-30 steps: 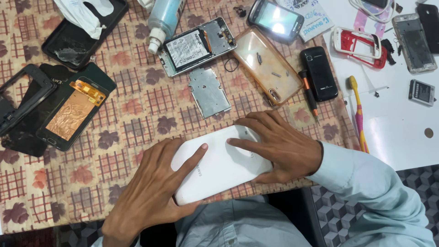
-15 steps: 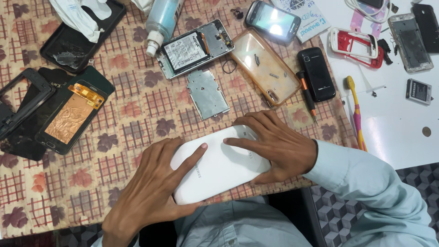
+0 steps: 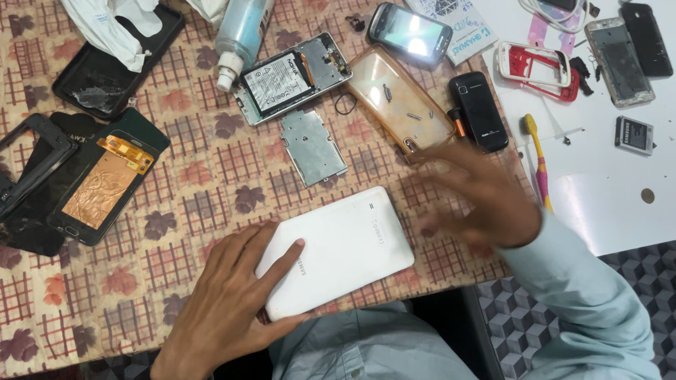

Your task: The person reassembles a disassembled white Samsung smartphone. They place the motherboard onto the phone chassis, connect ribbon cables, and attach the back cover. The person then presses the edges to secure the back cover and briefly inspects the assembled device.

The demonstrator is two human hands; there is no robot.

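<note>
Two hands at white tablet (image 3: 338, 250): left hand (image 3: 232, 302) flat on its near-left corner, fingers spread, steadying. Right hand (image 3: 479, 200), blurred beyond its right edge, fingers loosely open, empty; likely fetching a tool next.

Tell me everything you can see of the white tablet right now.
The white rectangular tablet lies flat, back side up, tilted on the patterned tablecloth at the table's near edge. Its smooth, plastic-looking shell has rounded corners and small grey markings. The left hand rests on its near left corner; the blurred right hand is off it.
</note>
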